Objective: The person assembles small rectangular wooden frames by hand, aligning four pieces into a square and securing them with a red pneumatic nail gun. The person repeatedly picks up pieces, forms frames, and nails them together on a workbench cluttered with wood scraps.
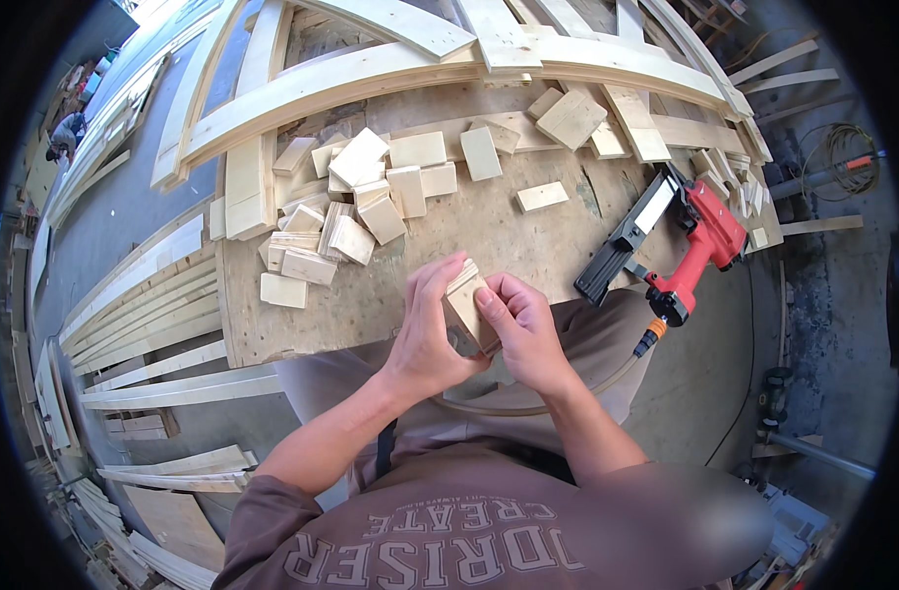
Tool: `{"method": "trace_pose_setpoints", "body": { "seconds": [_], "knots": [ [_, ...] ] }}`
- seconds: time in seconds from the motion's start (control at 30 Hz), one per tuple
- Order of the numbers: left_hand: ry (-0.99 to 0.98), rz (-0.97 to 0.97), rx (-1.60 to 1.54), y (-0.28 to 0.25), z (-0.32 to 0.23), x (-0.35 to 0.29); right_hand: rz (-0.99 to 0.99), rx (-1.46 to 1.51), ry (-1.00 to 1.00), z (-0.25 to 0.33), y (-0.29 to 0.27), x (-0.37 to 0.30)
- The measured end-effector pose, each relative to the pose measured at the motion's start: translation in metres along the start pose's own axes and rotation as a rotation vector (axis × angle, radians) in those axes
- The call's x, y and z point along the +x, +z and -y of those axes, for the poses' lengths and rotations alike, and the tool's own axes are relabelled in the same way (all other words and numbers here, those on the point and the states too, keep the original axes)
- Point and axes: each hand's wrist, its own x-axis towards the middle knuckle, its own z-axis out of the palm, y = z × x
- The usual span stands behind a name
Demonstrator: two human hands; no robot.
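Note:
A small stack of plywood blocks [466, 307] is held between my two hands, just over the near edge of the workbench. My left hand [425, 329] wraps the stack from the left, fingers reaching up to its far end. From the other side my right hand [521, 329] grips it, the thumb pressed on the top face. How many pieces are in the stack I cannot tell. Beyond my hands lies a loose pile of plywood blocks [359, 202], with a single block [542, 197] apart to its right. A red nail gun [703, 241] with a black magazine rests at the bench's right edge.
A large frame of pale wooden slats [361, 81] covers the far side of the plywood workbench [469, 231]. More small blocks [735, 177] sit by the far right corner. An air hose [607, 379] runs from the nail gun across my lap. Long boards [154, 295] are stacked on the left.

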Motion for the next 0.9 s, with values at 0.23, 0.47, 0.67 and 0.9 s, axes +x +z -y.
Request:
{"method": "trace_pose_setpoints", "body": {
  "seconds": [0.23,0.47,0.67,0.9],
  "knots": [
    [0.013,0.009,-0.014,-0.0010,0.0002,0.0002,-0.021,-0.034,-0.009,0.0018,0.0023,-0.0014],
    [0.003,0.025,0.000,-0.0012,-0.0005,0.0009,-0.053,-0.006,-0.011,-0.0009,0.0041,-0.0016],
    [-0.008,0.041,-0.005,-0.0018,-0.0010,0.0012,-0.064,0.010,0.001,-0.0038,0.0035,-0.0017],
    [0.000,0.002,0.000,0.0024,-0.0051,0.0029,-0.066,0.017,0.003,-0.0045,0.0033,-0.0028]
  ]
}}
